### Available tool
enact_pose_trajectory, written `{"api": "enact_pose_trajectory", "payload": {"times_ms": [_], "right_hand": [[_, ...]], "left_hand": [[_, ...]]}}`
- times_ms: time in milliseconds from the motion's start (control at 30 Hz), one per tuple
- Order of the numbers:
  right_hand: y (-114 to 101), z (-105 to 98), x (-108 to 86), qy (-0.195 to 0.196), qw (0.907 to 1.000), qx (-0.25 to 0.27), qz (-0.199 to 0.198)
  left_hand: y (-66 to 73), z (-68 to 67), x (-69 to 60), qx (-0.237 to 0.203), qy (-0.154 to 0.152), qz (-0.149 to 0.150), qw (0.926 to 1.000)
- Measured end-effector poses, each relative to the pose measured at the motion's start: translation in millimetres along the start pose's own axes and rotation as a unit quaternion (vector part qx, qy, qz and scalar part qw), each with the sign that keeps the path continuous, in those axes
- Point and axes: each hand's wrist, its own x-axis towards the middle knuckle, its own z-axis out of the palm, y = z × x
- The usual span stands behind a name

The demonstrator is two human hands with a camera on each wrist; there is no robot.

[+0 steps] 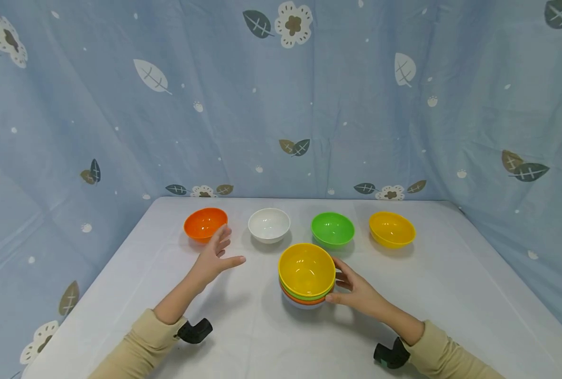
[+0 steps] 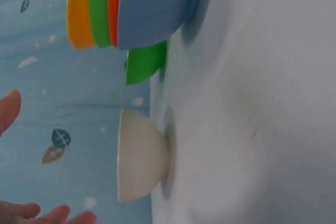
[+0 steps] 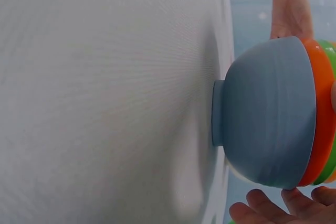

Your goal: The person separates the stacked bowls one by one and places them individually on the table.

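A nested stack of bowls, yellow (image 1: 306,269) on top, then green, orange and blue (image 2: 152,9), stands upright at the middle of the table. My right hand (image 1: 356,292) holds its right side, thumb on the near side and fingers farther back; the right wrist view shows the fingers (image 3: 294,208) against the blue bowl (image 3: 270,114). Left of the stack, my left hand (image 1: 209,263) is raised with thumb and fingers spread, holding nothing. It partly overlaps a single orange bowl (image 1: 204,222) in the head view.
Behind the stack, a white bowl (image 1: 268,225), a green bowl (image 1: 333,229) and a yellow bowl (image 1: 392,229) stand in a row with the orange one. A white cloth covers the table (image 1: 262,347); a blue patterned curtain (image 1: 243,95) hangs behind.
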Motion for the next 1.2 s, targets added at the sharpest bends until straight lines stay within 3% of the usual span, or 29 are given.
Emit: {"api": "enact_pose_trajectory", "payload": {"times_ms": [333, 667, 933, 1200], "right_hand": [[0, 1, 0.4, 0.004, 0.9995, 0.004, -0.032], [-1, 2, 1.9, 0.013, 0.9989, -0.013, -0.043], [-5, 4, 2.9, 0.02, 0.9983, -0.011, -0.053], [-7, 6, 5.1, 0.014, 0.9976, -0.005, -0.067]], "left_hand": [[-1.4, 26.5, -3.2, -0.005, -0.032, 0.015, 0.9994], [-1.5, 44.3, -5.3, -0.003, -0.087, 0.04, 0.9954], [-4.5, 55.0, -5.0, -0.009, -0.113, 0.047, 0.9925], [-7.8, 67.9, -4.0, -0.001, -0.153, 0.065, 0.9861]]}}
